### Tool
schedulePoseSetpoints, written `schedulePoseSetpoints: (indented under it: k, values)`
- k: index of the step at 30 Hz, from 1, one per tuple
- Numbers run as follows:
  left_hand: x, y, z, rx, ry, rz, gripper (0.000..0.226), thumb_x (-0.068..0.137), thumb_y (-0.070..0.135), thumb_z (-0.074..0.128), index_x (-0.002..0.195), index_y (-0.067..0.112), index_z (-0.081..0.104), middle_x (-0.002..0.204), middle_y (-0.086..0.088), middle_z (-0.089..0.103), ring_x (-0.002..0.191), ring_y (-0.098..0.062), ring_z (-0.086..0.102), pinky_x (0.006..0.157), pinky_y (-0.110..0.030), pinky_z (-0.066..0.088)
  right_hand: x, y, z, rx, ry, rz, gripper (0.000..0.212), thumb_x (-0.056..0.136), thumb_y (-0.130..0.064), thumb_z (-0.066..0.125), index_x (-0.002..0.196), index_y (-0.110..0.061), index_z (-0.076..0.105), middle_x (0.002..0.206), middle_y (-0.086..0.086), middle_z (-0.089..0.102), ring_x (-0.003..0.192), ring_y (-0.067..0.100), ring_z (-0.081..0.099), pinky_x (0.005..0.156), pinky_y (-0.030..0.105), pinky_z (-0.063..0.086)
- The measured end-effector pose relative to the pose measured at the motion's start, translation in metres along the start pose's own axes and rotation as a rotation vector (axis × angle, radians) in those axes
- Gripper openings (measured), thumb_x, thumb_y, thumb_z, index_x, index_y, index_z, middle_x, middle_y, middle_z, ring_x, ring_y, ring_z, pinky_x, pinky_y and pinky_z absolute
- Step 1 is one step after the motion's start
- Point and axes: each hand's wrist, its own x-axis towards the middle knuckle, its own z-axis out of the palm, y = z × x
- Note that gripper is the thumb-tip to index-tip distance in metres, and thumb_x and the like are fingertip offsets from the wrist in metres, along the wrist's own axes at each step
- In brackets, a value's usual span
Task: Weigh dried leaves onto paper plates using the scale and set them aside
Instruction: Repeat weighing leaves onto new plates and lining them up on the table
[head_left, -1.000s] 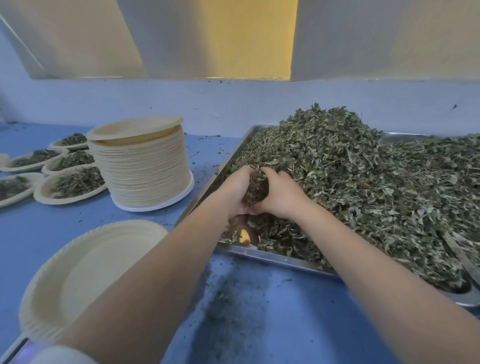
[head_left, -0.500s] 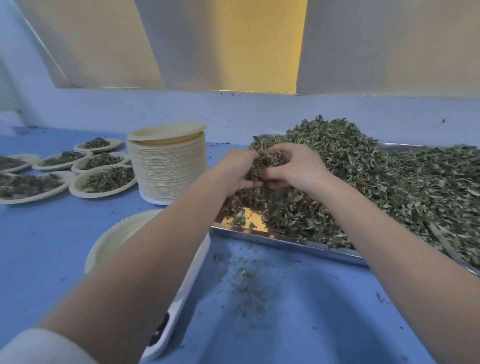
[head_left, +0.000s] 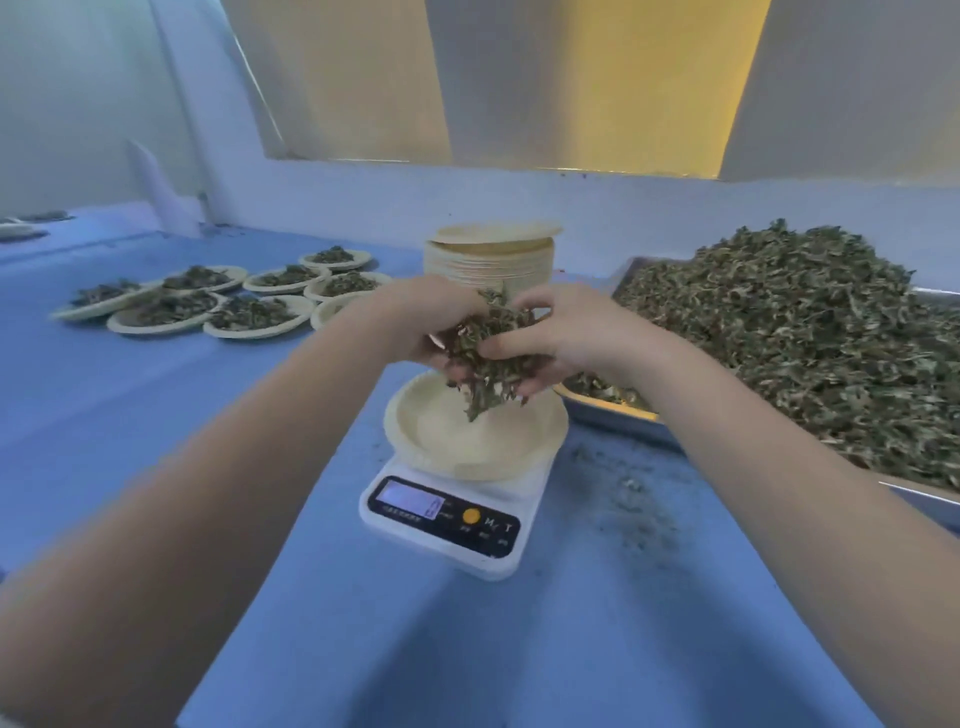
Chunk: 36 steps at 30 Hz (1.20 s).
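Observation:
My left hand (head_left: 415, 317) and my right hand (head_left: 566, 332) are cupped together round a clump of dried leaves (head_left: 485, 353), held just above an empty paper plate (head_left: 457, 441). A few leaves hang down toward the plate. The plate sits on a white digital scale (head_left: 447, 519) with a lit display, on the blue table. A big heap of dried leaves (head_left: 789, 332) fills a metal tray (head_left: 613, 410) at the right.
A tall stack of paper plates (head_left: 488, 254) stands behind my hands. Several plates filled with leaves (head_left: 249, 312) lie at the back left. Leaf crumbs (head_left: 628, 493) are scattered on the table right of the scale. A wall runs along the back.
Both hands lifted a clump of leaves out of the tray and carried it left, over the plate on the scale. The view swung left, so the scale is now in full sight.

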Motion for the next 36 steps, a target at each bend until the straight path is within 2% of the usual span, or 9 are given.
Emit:
schedulePoseSetpoints:
  k: [2,4,7,12,16,22,26,32,36]
  values:
    - [-0.003,-0.013,-0.005,0.155,-0.068,-0.097,0.017,0.095,0.021,0.049,0.09,0.008,0.06,0.081,-0.008,0.062,0.044,-0.016,0.06,0.057,-0.028,0.055,-0.001,0.005,0.007,-0.132,-0.043,0.02,0.051,0.072,-0.037,0.081,0.115,-0.02,0.06,0.109,0.004,0.055,0.056,0.015,0.069,0.051,0.029,0.057]
    - [-0.003,-0.023,-0.008,0.23,-0.081,-0.171,0.028,0.096,0.029,0.05,0.115,0.01,0.057,0.101,-0.01,0.059,0.057,-0.022,0.062,0.065,-0.032,0.056,-0.002,0.009,0.009,-0.235,-0.03,0.006,0.037,0.074,-0.046,0.076,0.104,-0.027,0.064,0.097,-0.002,0.057,0.055,0.013,0.068,0.05,0.029,0.057]
    - [0.002,-0.029,-0.014,0.224,-0.014,-0.169,0.048,0.097,0.033,0.047,0.141,0.017,0.038,0.11,-0.011,0.057,0.058,-0.021,0.062,0.05,-0.026,0.055,-0.003,0.009,0.009,-0.281,0.026,-0.025,0.016,0.08,-0.054,0.068,0.083,-0.04,0.061,0.098,-0.008,0.06,0.059,0.013,0.07,0.053,0.029,0.059]
    - [0.005,-0.033,-0.024,0.106,0.109,-0.061,0.032,0.091,0.025,0.054,0.118,0.008,0.056,0.088,-0.005,0.064,0.051,-0.015,0.051,0.048,-0.022,0.042,0.003,0.005,0.01,-0.302,0.14,-0.115,0.015,0.086,-0.052,0.062,0.087,-0.037,0.062,0.092,-0.007,0.065,0.056,0.009,0.068,0.045,0.02,0.051]
    - [0.002,-0.036,-0.027,-0.024,0.14,-0.029,0.025,0.089,0.018,0.058,0.111,0.007,0.06,0.073,-0.003,0.062,0.045,-0.013,0.045,0.046,-0.02,0.037,0.008,0.004,0.015,-0.273,0.178,-0.144,0.015,0.088,-0.046,0.062,0.089,-0.031,0.064,0.086,-0.004,0.068,0.052,0.006,0.066,0.043,0.016,0.047]
    - [-0.004,-0.043,-0.019,-0.129,0.145,0.053,0.012,0.091,0.019,0.057,0.092,0.013,0.068,0.079,-0.002,0.064,0.055,-0.013,0.047,0.052,-0.023,0.039,0.012,0.008,0.025,-0.232,0.177,-0.16,0.01,0.089,-0.037,0.062,0.087,-0.029,0.067,0.087,-0.003,0.069,0.049,0.003,0.062,0.045,0.019,0.051]
    - [-0.003,-0.045,-0.011,-0.148,0.127,0.091,0.013,0.09,0.019,0.059,0.096,0.014,0.069,0.078,0.001,0.064,0.056,-0.012,0.048,0.054,-0.023,0.041,0.014,0.011,0.03,-0.252,0.165,-0.159,0.009,0.089,-0.035,0.063,0.089,-0.028,0.069,0.086,-0.003,0.07,0.052,0.004,0.063,0.044,0.017,0.047]
    - [0.002,-0.051,-0.009,-0.203,0.142,0.13,0.012,0.089,0.018,0.059,0.087,0.016,0.07,0.073,0.003,0.065,0.052,-0.01,0.048,0.05,-0.021,0.041,0.013,0.017,0.026,-0.278,0.167,-0.166,0.007,0.087,-0.032,0.065,0.091,-0.029,0.07,0.086,0.003,0.073,0.066,0.018,0.067,0.05,0.02,0.054]
    - [0.006,-0.059,-0.009,-0.239,0.178,0.145,0.013,0.089,0.017,0.058,0.086,0.016,0.071,0.075,0.002,0.065,0.051,-0.01,0.047,0.046,-0.019,0.041,0.018,0.022,0.024,-0.352,0.151,-0.158,0.023,0.084,-0.04,0.067,0.103,-0.027,0.069,0.095,-0.003,0.07,0.077,0.012,0.065,0.063,0.021,0.055]
